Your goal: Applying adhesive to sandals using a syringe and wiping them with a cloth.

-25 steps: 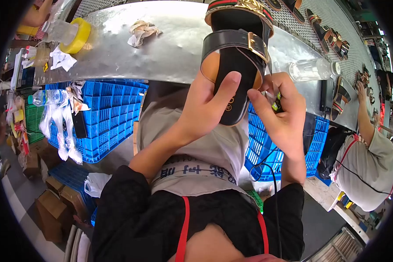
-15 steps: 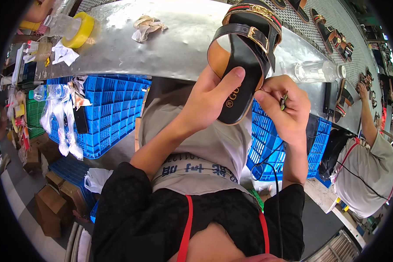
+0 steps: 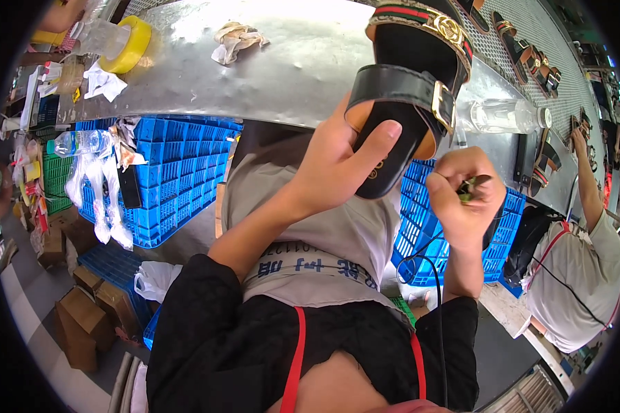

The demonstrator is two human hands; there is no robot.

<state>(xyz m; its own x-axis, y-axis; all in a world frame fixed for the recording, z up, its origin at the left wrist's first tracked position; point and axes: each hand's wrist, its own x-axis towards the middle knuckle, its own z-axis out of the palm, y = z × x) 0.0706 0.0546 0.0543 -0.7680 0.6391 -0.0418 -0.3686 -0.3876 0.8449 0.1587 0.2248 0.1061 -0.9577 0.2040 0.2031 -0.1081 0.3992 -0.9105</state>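
Clock = head view, 12 at top.

LH (image 3: 341, 162) at 1, near ctr: gripping sandal (image 3: 412, 81), thumb flat on insole (image 3: 386, 168) nr heel; other fingers mostly hidden behind the sole. Sandal at 1, held up in front of bench (image 3: 303, 65); toe end twd 12–1, heel twd 7. Black strap (image 3: 389, 86) crosses it; gold buckle (image 3: 442, 104) on the side twd 4.

RH (image 3: 465, 196) at 3: fingers curled round a small green item (image 3: 471, 190), dark end poking out twd 2. Exact kind n/c (blurred, part hidden). RH just beside sandal, apart from it.

Step in hand (judgement): LH supports & presents sandal, buckle side twd RH; RH off the work. Next move (judgement): calls for a steady LH grip nr heel; if RH goes to strap, angle the item so its dark end clears the leather.

Surrounds: clear bottle (image 3: 497, 115) at 2, on bench, nr buckle side. Crumpled cloth (image 3: 235, 43) at 11, yellow tape (image 3: 132, 45) btwn 10 & 11. More sandals (image 3: 530, 63) at 2 on mesh. Blue crate (image 3: 179, 182) btwn 9 & 10, below bench edge. Co-worker (image 3: 575, 279) btwn 3 & 4.
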